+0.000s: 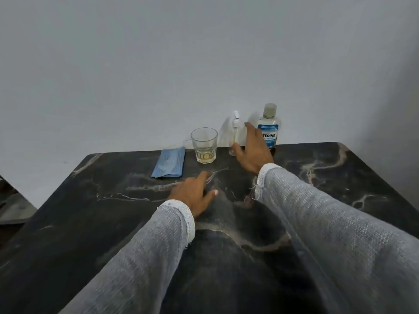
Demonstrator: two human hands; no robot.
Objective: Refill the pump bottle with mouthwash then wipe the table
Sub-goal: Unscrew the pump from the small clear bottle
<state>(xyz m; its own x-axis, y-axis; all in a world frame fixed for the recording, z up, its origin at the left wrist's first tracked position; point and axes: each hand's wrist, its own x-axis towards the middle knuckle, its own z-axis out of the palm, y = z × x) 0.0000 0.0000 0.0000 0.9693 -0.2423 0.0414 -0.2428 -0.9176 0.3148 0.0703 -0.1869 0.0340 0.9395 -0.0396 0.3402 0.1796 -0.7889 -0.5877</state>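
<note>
A small clear pump bottle (235, 132) with a white pump head stands at the far edge of the dark marble table (340, 177). To its right stands a mouthwash bottle (269, 125) with a blue label and a clear cap. My right hand (252, 150) hovers open between the two, thumb near the pump bottle's base, fingers covering part of the label. My left hand (192, 193) rests open on the table, nearer to me. Both arms wear grey knit sleeves.
A glass tumbler (204, 145) holding a little yellowish liquid stands left of the pump bottle. A folded blue cloth (169, 163) lies left of the glass. A pale wall rises right behind the table's far edge.
</note>
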